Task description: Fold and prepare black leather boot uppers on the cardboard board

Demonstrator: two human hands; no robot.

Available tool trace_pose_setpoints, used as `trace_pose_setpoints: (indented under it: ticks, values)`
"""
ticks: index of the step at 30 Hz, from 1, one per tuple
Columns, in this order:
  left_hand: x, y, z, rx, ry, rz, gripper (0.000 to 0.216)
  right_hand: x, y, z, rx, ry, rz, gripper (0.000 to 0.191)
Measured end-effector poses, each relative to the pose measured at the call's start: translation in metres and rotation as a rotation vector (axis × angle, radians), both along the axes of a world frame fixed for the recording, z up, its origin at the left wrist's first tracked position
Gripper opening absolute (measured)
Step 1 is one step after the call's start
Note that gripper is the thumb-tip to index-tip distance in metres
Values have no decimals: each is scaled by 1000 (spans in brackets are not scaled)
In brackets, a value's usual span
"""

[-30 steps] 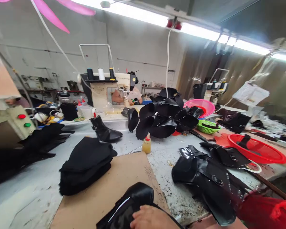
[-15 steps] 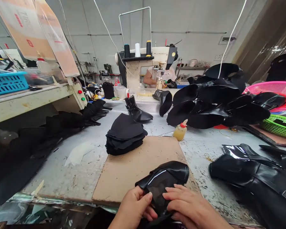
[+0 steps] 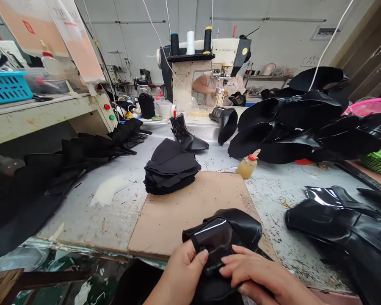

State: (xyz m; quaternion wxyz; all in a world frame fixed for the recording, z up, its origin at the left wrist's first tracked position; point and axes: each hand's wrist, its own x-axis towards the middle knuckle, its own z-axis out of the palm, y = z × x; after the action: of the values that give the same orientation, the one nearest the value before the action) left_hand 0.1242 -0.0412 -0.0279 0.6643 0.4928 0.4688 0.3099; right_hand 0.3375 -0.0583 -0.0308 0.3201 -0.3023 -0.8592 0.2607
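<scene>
A glossy black boot upper (image 3: 226, 234) lies at the near edge of a brown cardboard sheet (image 3: 184, 207). My left hand (image 3: 181, 275) grips its left edge, thumb on top. My right hand (image 3: 257, 275) presses on its lower right part, fingers curled over the leather. A stack of black fabric pieces (image 3: 169, 167) sits at the far left corner of the cardboard. A small glue bottle with a red cap (image 3: 247, 166) stands just beyond the cardboard.
Shiny black boot uppers (image 3: 343, 228) lie at right, a pile of black leather pieces (image 3: 298, 123) behind. A finished black boot (image 3: 186, 135) stands mid-table. A person works at a sewing machine (image 3: 203, 67) opposite. Black pieces (image 3: 66, 165) line the left side.
The camera has swung left and down from the right side of the table. Both hands came into view on the boot upper, and the right hand has shifted lower on it.
</scene>
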Motion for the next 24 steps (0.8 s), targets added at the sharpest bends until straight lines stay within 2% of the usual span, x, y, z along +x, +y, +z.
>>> trace_pose_setpoints:
  ticks: [3,5,8,11,14,19,24]
  values:
    - [-6,4,7,-21,52,-34,30,1,-2,12,-101,-69,-15,15]
    - [-8,3,10,-16,105,-70,28,-2,-4,21,-109,-163,-53,13]
    - [-10,-3,10,41,206,-125,27,-14,-6,25,-30,-236,-130,26]
    - [-11,-11,6,139,295,-178,29,-25,-8,20,99,-262,-203,42]
    - [-14,-15,2,239,343,-224,28,-30,-9,15,168,-291,-246,46]
    - [-19,-17,-4,282,333,-231,31,-25,-12,16,198,-326,-164,45]
    - [-19,-18,-5,286,304,-230,32,-20,-14,18,236,-251,-128,43]
